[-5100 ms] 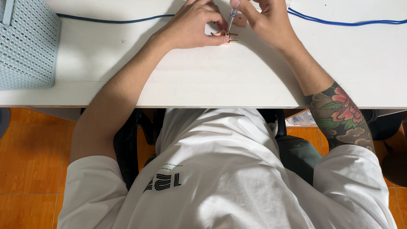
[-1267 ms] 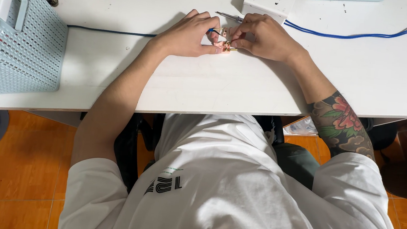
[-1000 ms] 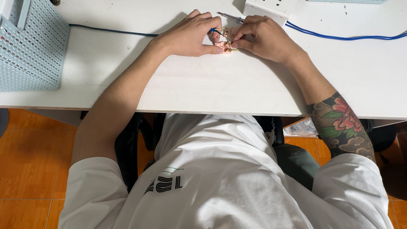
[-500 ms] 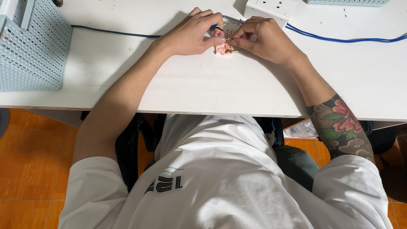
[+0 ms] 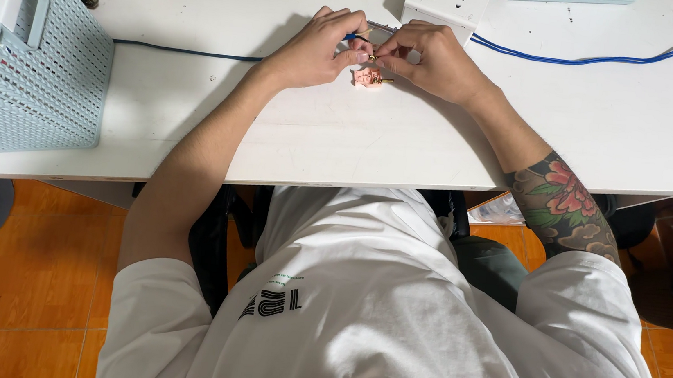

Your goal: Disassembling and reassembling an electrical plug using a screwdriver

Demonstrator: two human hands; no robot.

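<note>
Head view: the left hand and right hand meet on a white table, fingertips pinched together on a small pink part with brass pins lying between them. Beyond the right hand sits a white socket block with a blue cable. Far outside the left hand stands a pale blue basket. Below the table is an orange tiled floor.
</note>
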